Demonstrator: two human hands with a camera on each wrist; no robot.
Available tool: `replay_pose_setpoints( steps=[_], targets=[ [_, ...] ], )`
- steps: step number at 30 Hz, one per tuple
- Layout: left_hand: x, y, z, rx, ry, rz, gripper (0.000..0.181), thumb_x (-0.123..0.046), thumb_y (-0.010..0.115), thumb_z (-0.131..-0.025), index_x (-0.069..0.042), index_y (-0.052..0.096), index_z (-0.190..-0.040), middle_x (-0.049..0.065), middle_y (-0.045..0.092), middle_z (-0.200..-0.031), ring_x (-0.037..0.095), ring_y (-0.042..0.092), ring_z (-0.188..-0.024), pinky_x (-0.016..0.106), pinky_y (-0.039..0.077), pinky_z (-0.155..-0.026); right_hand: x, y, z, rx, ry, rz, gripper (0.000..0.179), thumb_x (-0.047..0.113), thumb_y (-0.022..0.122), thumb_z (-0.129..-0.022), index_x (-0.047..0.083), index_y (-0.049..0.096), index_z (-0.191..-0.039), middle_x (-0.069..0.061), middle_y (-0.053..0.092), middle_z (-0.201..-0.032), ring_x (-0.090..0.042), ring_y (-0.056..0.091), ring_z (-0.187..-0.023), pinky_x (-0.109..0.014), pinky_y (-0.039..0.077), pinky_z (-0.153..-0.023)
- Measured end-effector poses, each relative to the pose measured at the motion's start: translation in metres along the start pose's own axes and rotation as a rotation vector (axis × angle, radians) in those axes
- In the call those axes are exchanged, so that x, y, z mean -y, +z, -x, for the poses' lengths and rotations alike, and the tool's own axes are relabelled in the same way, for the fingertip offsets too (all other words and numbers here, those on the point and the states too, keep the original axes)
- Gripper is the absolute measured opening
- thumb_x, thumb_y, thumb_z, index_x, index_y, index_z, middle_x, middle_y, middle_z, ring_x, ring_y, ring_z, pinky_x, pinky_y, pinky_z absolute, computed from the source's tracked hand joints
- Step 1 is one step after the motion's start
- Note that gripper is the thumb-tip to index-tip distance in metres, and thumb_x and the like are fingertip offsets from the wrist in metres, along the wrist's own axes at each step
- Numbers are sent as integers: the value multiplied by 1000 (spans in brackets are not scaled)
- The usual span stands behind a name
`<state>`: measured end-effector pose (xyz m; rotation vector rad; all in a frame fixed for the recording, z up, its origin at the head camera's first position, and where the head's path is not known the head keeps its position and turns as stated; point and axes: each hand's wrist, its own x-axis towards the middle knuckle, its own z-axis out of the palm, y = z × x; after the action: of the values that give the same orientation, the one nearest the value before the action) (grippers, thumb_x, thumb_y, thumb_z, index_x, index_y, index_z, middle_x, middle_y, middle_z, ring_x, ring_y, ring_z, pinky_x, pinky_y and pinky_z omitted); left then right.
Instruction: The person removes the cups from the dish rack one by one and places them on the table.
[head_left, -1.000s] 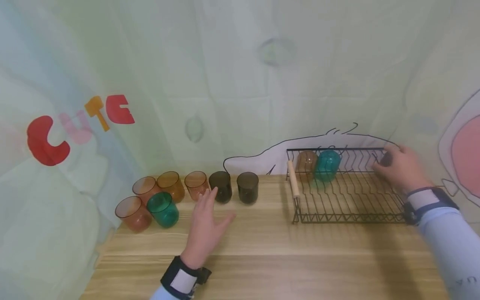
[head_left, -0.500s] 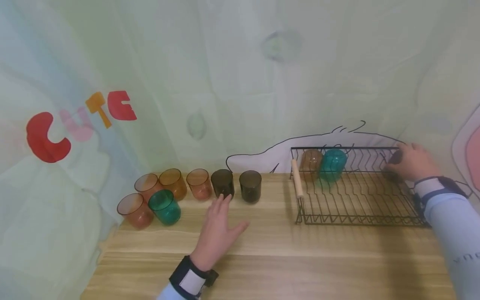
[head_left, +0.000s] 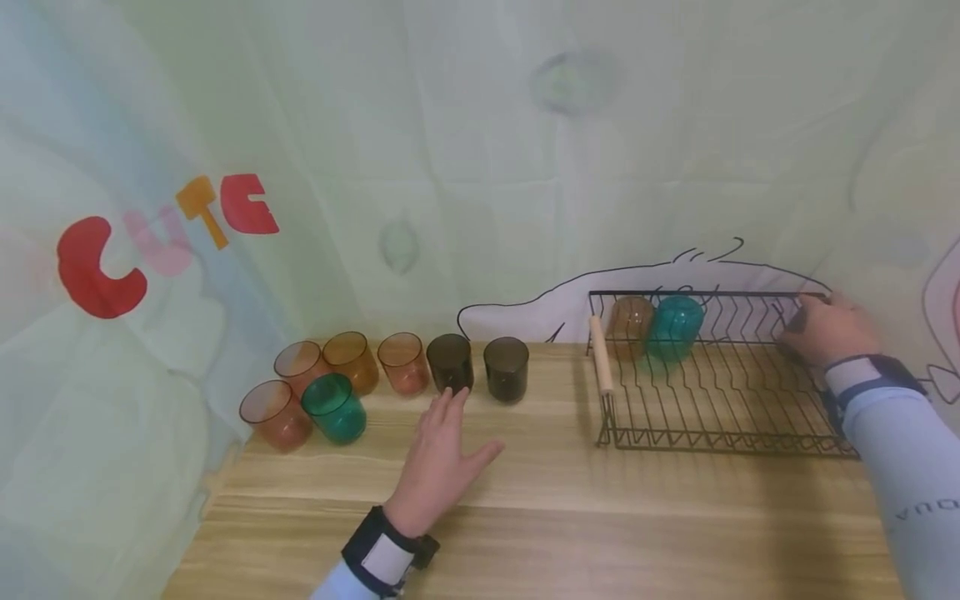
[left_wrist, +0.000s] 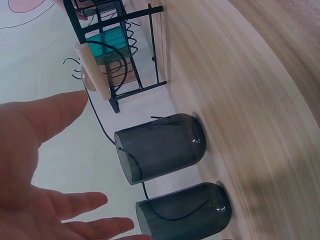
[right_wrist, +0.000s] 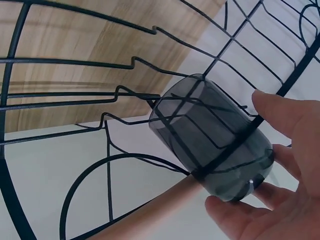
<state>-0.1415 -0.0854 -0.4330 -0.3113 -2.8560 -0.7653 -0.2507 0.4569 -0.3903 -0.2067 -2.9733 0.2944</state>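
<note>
At the rack's far right corner my right hand point(head_left: 836, 329) holds a smoky grey tumbler point(right_wrist: 210, 135) by its base end, thumb and fingers around it. The tumbler sits mouth-down inside the black wire dish rack point(head_left: 720, 440), mostly hidden by the hand in the head view. My left hand point(head_left: 438, 467) is over the table with fingers extended and thumb spread, holding nothing. Just beyond its fingertips stand two dark grey tumblers, one point(head_left: 450, 360) at the left and one point(head_left: 506, 371) at the right, both mouth-up.
An amber-brown tumbler point(head_left: 630, 323) and a teal tumbler point(head_left: 677, 325) stand upside down in the rack's back left. Several tumblers, such as a green one point(head_left: 335, 408) and an orange one point(head_left: 351, 362), stand on the wooden table's left. A printed curtain point(head_left: 480, 208) hangs behind.
My right hand has brought the grey tumbler slightly right into the rack's back corner. The left hand has shifted a little right. The head view has drifted slightly.
</note>
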Motion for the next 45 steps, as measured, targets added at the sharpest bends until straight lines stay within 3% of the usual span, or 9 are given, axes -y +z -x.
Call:
replay_pose_setpoints(
  steps=[7,11,15,19,24,28,35,41,45],
  targets=[
    [-2,-2,1,-6,-3,6,87,-61,62,-79,-9,32,-143,18,29,-146,33,26,-132,48,19,-106,-3,-1,0,-72,-50,-8,40,18,65,-80,-4,54,-112,-28,53,-98,-47,47,-87,-61,41,-68],
    [-3,-2,2,-18,4,6,88,-61,62,-78,-8,34,-142,19,30,-145,34,28,-131,49,20,-106,-2,-3,2,-99,-79,-11,23,9,60,-82,-3,59,-101,-22,57,-86,-41,51,-76,-54,43,-60],
    [-3,-4,4,-17,-3,8,89,-63,61,-78,-8,33,-142,19,29,-145,34,28,-131,49,20,-105,0,-5,4,-117,-81,-16,31,6,58,-83,-5,54,-111,-30,55,-96,-47,51,-83,-58,43,-67],
    [-3,-6,4,-14,-6,15,89,-63,60,-79,-9,32,-143,19,29,-146,33,28,-132,49,20,-105,8,-14,10,-146,-104,-71,40,12,66,-81,0,54,-117,-29,55,-106,-48,49,-94,-62,40,-77],
    [-4,-6,6,-7,-4,28,90,-66,57,-79,-10,31,-144,17,28,-146,31,27,-132,49,20,-106,19,-24,20,-252,-111,-132,52,8,67,-80,2,49,-128,-28,50,-117,-48,46,-101,-64,37,-83],
    [-5,-5,7,-8,-2,49,91,-67,57,-78,-11,30,-144,17,27,-147,32,27,-132,50,21,-105,38,-33,34,-361,-119,-184,54,7,66,-81,5,49,-132,-24,49,-122,-46,46,-104,-61,38,-86],
    [-7,-1,7,3,-24,162,98,-71,57,-75,-14,22,-148,11,28,-147,27,30,-131,46,30,-101,87,-38,54,-580,-221,-257,57,11,71,-80,16,51,-134,-12,47,-134,-40,47,-114,-53,38,-94],
    [-10,-1,7,51,-81,249,102,-75,55,-73,-15,20,-148,8,29,-147,23,32,-130,44,33,-100,130,-24,77,-600,-248,-358,56,22,71,-82,20,51,-134,-4,37,-144,-37,51,-110,-49,45,-86],
    [-12,-4,7,66,-108,295,101,-73,57,-73,-13,23,-147,9,30,-146,24,31,-130,44,32,-101,156,-10,91,-594,-291,-474,57,24,73,-80,21,53,-132,2,37,-142,-27,51,-114,-35,49,-81]
  ],
)
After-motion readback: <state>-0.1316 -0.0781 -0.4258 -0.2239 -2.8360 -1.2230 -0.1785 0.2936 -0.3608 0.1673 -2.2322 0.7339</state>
